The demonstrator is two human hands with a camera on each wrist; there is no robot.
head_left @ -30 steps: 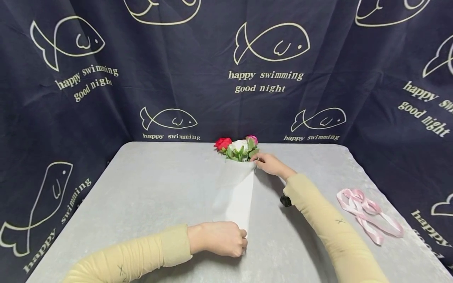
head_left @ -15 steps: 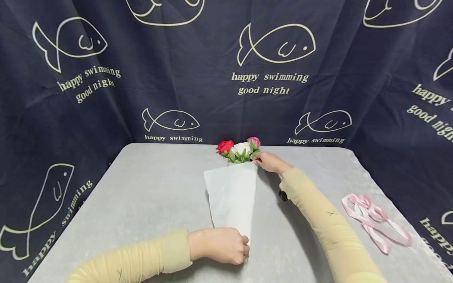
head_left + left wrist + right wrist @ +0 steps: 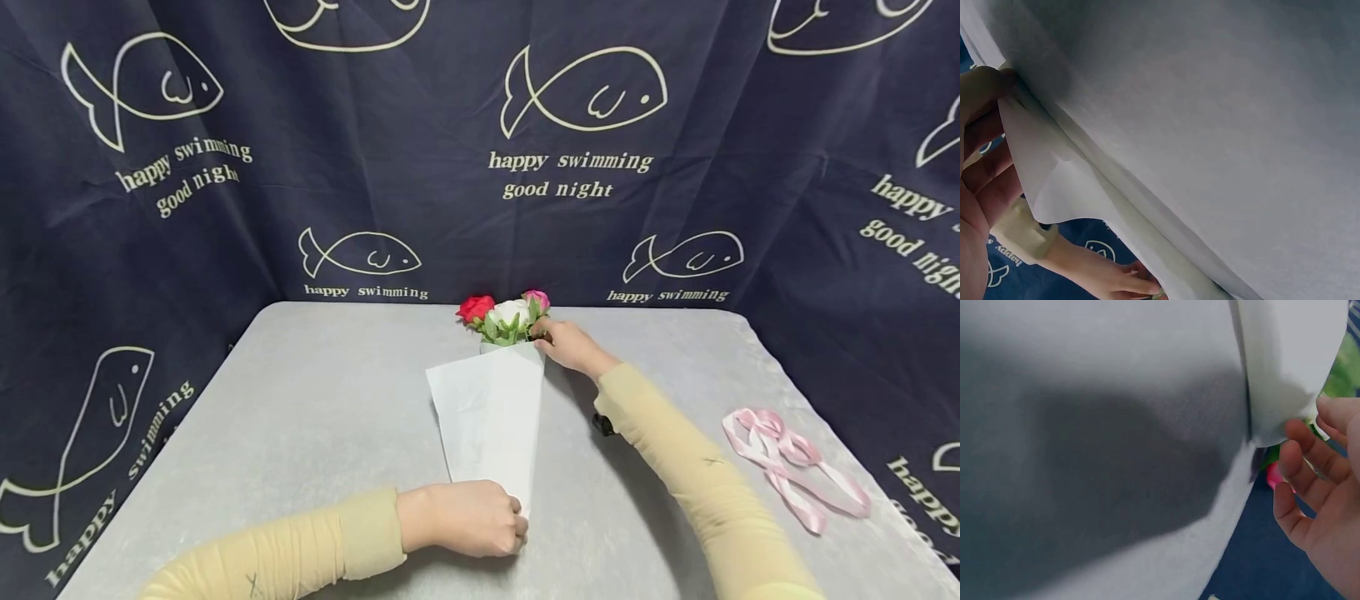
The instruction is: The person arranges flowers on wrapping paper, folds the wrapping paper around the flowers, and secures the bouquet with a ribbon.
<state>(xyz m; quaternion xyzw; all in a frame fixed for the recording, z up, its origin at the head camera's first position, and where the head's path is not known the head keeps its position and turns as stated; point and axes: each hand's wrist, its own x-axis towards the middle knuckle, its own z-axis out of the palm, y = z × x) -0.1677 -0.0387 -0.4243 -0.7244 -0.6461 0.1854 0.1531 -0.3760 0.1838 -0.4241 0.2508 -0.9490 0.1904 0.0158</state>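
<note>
A sheet of white wrapping paper (image 3: pixel 487 408) lies folded into a cone around a small bunch of flowers. From its top show a red rose (image 3: pixel 476 309), a white flower (image 3: pixel 510 313) and a pink flower (image 3: pixel 537 300), with green leaves. The stems are hidden inside. My left hand (image 3: pixel 472 518) pinches the paper's narrow lower end; in the left wrist view its thumb and fingers (image 3: pixel 991 169) hold a paper edge. At the upper right corner, below the flowers, my right hand (image 3: pixel 567 343) pinches the paper rim between thumb and fingers (image 3: pixel 1310 456).
On the right of the grey tabletop (image 3: pixel 337 400) lies a loose tangle of pink ribbon (image 3: pixel 772 436). A small black object (image 3: pixel 602 425) shows beside the right sleeve. Dark blue fabric (image 3: pixel 450 150) with fish drawings stands behind the table.
One second ago the paper's left part was blurred; now a flat white flap with a clear slanting left edge lies across the front. Both hands keep almost the same places.
</note>
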